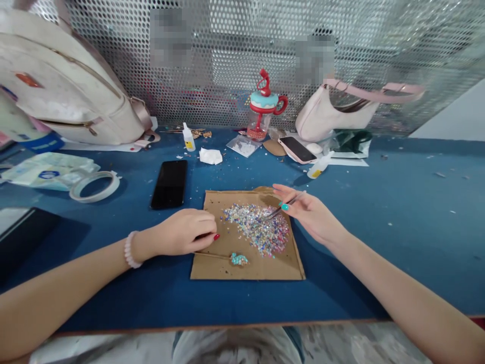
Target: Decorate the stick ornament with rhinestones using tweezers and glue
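Observation:
On a flat piece of cardboard [223, 270] lies a spread pile of tiny multicoloured rhinestones [261, 227]. My right hand [308, 215] pinches a pair of tweezers [275, 213], whose tips reach down into the pile from the right. My left hand [187, 232] rests at the cardboard's left edge with its fingers curled, and I see nothing in them. Just below it lies a thin stick [212, 255], which bears a turquoise-studded ornament [239, 259] at its right end. The stick's left end lies close to my left hand.
A black phone [169, 184], a tape roll [94, 187] and a wipes packet [51, 171] lie left. Behind stand a glue bottle [188, 138], a red-handled cup [261, 114], a backpack [76, 81] and a handbag [333, 114]. Another phone [297, 149] and glue bottle [318, 167] lie back right.

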Available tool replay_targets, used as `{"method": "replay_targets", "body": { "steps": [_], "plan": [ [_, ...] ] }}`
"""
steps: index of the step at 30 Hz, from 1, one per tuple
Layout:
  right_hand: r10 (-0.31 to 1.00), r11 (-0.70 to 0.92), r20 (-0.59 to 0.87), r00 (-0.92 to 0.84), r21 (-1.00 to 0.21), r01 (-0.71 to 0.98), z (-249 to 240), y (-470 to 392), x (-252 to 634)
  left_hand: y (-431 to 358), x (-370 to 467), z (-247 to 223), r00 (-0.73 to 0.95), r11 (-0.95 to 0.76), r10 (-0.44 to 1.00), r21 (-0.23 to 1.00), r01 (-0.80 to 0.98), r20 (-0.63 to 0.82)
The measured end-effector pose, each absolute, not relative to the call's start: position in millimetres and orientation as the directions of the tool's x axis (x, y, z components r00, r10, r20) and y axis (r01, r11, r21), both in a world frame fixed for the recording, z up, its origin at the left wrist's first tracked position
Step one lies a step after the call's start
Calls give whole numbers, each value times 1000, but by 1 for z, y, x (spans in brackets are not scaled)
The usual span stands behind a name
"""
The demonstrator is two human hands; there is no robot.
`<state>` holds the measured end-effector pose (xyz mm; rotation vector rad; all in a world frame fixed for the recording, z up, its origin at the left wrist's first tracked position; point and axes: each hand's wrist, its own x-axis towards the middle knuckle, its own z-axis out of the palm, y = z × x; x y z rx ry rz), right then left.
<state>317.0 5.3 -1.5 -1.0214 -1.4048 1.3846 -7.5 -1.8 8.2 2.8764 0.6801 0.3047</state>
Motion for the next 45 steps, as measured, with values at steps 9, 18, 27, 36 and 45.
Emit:
{"method": "replay_targets", "body": {
  "steps": [9, 18, 27, 36, 45],
  "plan": [
    [957, 11, 9, -290, -1000, 6, 1, 2, 314, -2, -9, 8, 881, -881, 455, 210, 423, 133],
    [937, 67, 30, -349, -993, 94, 1, -1, 313, -2, -11, 8, 889, -884, 449, 191, 427, 89],
    [914, 81, 14, -404, -986, 149, 1, -4, 314, -4, -11, 8, 894, -888, 437, 198, 414, 92],
    [903, 158, 45, -427, -960, 232, 4, -5, 310, -3, -12, 5, 907, -900, 416, 171, 401, 67],
    [880, 254, 83, -468, -914, 315, 3, -6, 312, -4, -8, 9, 910, -909, 403, 156, 386, 98]
  ]
}}
